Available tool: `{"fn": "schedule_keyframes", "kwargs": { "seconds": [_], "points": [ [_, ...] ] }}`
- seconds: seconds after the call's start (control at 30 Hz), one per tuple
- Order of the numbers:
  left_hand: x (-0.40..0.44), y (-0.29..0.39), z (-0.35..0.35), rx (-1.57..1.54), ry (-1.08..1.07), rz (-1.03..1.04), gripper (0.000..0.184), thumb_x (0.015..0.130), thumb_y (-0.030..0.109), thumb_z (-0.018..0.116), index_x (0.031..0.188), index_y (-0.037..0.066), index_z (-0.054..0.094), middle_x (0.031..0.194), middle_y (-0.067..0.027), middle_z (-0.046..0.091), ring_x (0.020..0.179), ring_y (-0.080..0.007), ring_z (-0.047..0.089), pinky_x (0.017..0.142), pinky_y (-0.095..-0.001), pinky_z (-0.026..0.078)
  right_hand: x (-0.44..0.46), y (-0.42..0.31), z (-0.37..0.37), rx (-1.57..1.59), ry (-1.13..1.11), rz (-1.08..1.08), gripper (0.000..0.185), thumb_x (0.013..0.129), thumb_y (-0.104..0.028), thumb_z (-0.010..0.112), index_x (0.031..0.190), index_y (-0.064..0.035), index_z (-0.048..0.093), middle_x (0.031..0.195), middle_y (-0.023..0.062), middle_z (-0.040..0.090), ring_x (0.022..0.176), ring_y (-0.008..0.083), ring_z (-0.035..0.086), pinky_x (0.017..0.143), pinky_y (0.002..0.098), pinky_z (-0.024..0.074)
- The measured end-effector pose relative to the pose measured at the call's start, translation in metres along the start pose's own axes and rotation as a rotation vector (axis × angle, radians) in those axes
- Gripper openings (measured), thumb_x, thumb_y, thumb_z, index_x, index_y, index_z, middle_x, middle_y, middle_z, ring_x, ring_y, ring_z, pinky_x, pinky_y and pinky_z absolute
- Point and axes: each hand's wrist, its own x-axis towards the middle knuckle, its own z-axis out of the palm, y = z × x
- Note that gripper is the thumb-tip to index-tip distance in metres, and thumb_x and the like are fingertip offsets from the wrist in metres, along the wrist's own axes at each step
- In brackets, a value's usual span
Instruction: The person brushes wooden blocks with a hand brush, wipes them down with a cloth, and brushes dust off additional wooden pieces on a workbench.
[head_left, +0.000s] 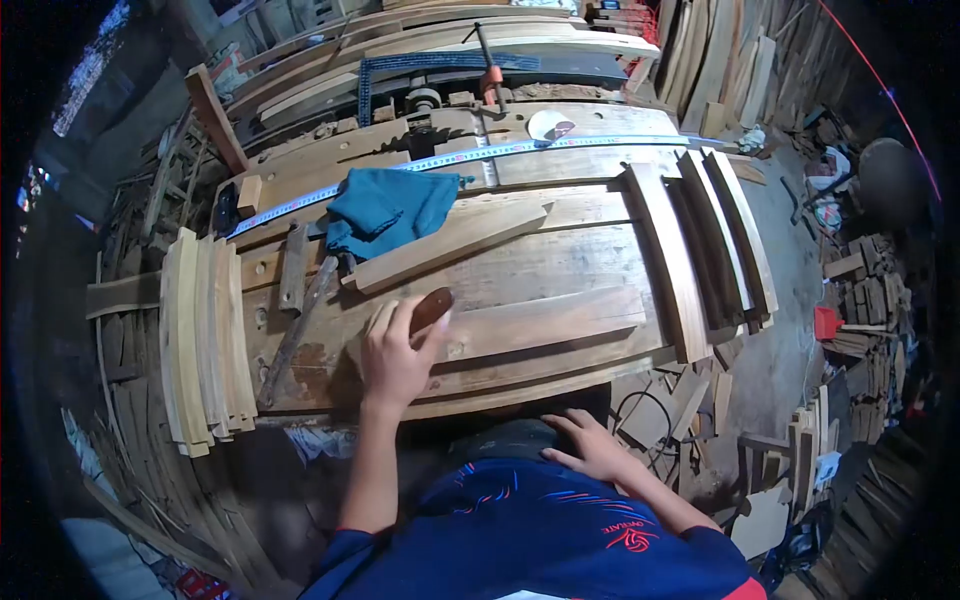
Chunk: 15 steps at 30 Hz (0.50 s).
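Note:
My left hand (392, 352) is closed around a small dark brown piece with a rounded end (432, 309), above the wooden workbench (520, 262). Just to its right a pale, tapered board (545, 322) lies on the bench. Another tapered board (450, 248) rests behind it, beside a crumpled teal cloth (390, 208). Low against my body, near the bench's front edge, my right hand (592, 448) lies with its fingers spread and nothing in them.
Curved slats stand at the bench's left end (208, 340), and several long pieces (668, 260) sit at the right. A measuring tape (460, 157) stretches across the back, before a clamp (490, 75) and a blue framing square (450, 62). Wood offcuts (680, 405) litter the floor.

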Motion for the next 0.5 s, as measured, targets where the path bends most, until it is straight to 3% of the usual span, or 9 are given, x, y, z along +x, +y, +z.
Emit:
{"fn": "schedule_keyframes", "kwargs": {
  "seconds": [0.07,0.1,0.2,0.37,0.5],
  "points": [
    [-0.004,-0.009,0.004,0.024,-0.001,0.016,0.033,0.092,0.030,0.075,0.114,0.007,0.069,0.097,-0.0169,0.067,0.093,-0.0399,0.064,0.082,-0.0483,0.051,0.006,0.010,0.000,0.167,-0.143,0.168,0.067,0.095,-0.052,0.068,0.133,0.0032,0.060,0.126,0.0305,0.064,0.116,0.0457,0.064,0.100,0.0492,0.0511],
    [-0.005,-0.006,0.003,0.023,-0.023,-0.011,0.032,0.092,0.028,0.075,0.115,0.006,0.068,0.100,-0.0163,0.065,0.097,-0.0394,0.061,0.086,-0.0484,0.049,0.012,0.022,0.006,0.142,-0.188,0.153,0.075,0.095,-0.059,0.067,0.130,0.0078,0.059,0.116,0.0338,0.067,0.109,0.0457,0.067,0.098,0.0478,0.0532],
    [-0.010,-0.006,0.000,0.051,-0.021,0.000,0.033,0.092,0.028,0.075,0.116,0.007,0.068,0.098,-0.0150,0.062,0.097,-0.0381,0.060,0.086,-0.0483,0.048,0.023,0.027,0.011,0.094,-0.337,0.214,0.077,0.094,-0.061,0.066,0.128,0.0084,0.060,0.114,0.0340,0.068,0.110,0.0433,0.068,0.098,0.0470,0.0535],
    [-0.017,-0.007,0.000,0.041,-0.012,-0.019,0.033,0.092,0.027,0.075,0.118,0.008,0.068,0.098,-0.0131,0.061,0.097,-0.0361,0.059,0.087,-0.0479,0.048,0.032,0.039,0.012,0.311,-0.421,0.242,0.081,0.090,-0.055,0.076,0.141,0.0050,0.056,0.121,0.0252,0.073,0.113,0.0339,0.071,0.102,0.0419,0.0534],
    [-0.020,-0.011,-0.001,0.027,0.001,-0.012,0.033,0.092,0.026,0.075,0.119,0.008,0.068,0.099,-0.0129,0.061,0.096,-0.0357,0.059,0.086,-0.0478,0.048,0.039,0.020,0.000,0.285,-0.489,0.271,0.079,0.091,-0.050,0.077,0.142,0.0057,0.055,0.121,0.0266,0.072,0.113,0.0345,0.071,0.101,0.0415,0.0538]
  ]
}}
